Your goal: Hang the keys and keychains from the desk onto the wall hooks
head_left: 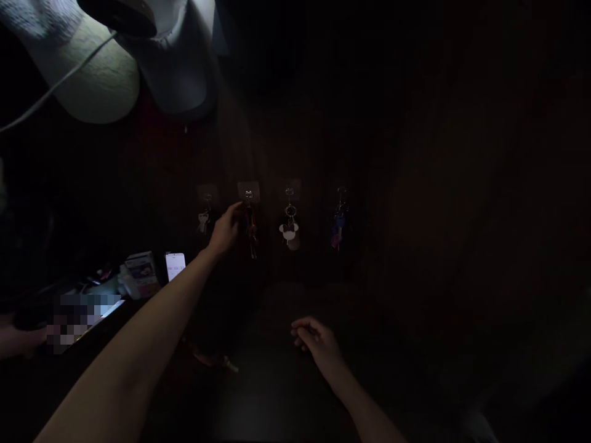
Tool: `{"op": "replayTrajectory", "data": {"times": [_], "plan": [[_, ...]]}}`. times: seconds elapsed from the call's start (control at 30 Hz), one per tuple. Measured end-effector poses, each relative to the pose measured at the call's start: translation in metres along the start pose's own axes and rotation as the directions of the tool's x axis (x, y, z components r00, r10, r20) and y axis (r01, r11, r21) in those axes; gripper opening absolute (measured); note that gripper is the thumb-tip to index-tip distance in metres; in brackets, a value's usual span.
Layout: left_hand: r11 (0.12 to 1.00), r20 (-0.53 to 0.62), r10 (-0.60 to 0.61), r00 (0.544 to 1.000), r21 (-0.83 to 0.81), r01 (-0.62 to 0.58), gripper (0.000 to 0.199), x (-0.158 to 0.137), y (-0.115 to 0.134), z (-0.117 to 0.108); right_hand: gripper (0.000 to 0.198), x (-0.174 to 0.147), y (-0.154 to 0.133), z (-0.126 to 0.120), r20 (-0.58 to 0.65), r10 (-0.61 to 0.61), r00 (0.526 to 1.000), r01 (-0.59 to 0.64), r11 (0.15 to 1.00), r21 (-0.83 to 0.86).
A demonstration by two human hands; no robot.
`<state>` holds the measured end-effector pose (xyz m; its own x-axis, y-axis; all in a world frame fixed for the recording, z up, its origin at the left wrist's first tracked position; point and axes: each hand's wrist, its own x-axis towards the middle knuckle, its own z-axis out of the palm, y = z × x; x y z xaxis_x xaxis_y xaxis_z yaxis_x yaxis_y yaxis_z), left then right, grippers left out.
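My left hand [225, 231] reaches up to the second hook [249, 194] from the left, its index finger stretched out beside a dark reddish bunch of keys [252, 227] hanging there. Its other fingers are partly hidden, and I see nothing held in it. Lower down, my right hand [321, 344] hovers with loosely bent fingers, a gap at the thumb and nothing visible between them. To the left hangs a set of pale keys [203, 221]. On the right are a white mouse-head keychain [289, 231] and a blue and pink key bunch [338, 229].
Caps [99, 74] and a lamp-like dark object [122, 15] with a white cable [60, 83] are at upper left. A lit phone [175, 264], a small box [143, 274] and a white bottle [129, 283] stand at left. Below lies a dark item with a yellowish tip [229, 364]. Another person's arm [21, 338] shows at far left.
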<state>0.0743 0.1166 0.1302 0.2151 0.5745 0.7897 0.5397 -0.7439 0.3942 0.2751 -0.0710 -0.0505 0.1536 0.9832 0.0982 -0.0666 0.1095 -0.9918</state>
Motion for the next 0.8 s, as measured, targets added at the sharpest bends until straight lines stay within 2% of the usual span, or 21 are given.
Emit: {"op": "replayTrajectory", "data": {"times": [0.47, 0.6, 0.8], "plan": [[0.986, 0.109, -0.168, 0.98, 0.013, 0.167, 0.049, -0.084, -0.028, -0.029, 0.024, -0.001, -0.001, 0.002, -0.007, 0.006, 1.0, -0.006, 1.0, 0.008], [0.962, 0.193, -0.267, 0.944, -0.008, 0.273, 0.042, -0.109, -0.04, -0.033, 0.024, 0.0, 0.0, 0.003, -0.02, 0.017, 1.0, -0.017, 1.0, 0.013], [0.919, 0.366, -0.374, 0.852, 0.024, 0.393, 0.033, -0.144, -0.041, -0.044, 0.025, 0.001, -0.002, 0.004, -0.036, 0.041, 0.998, -0.042, 0.999, -0.005]]}}
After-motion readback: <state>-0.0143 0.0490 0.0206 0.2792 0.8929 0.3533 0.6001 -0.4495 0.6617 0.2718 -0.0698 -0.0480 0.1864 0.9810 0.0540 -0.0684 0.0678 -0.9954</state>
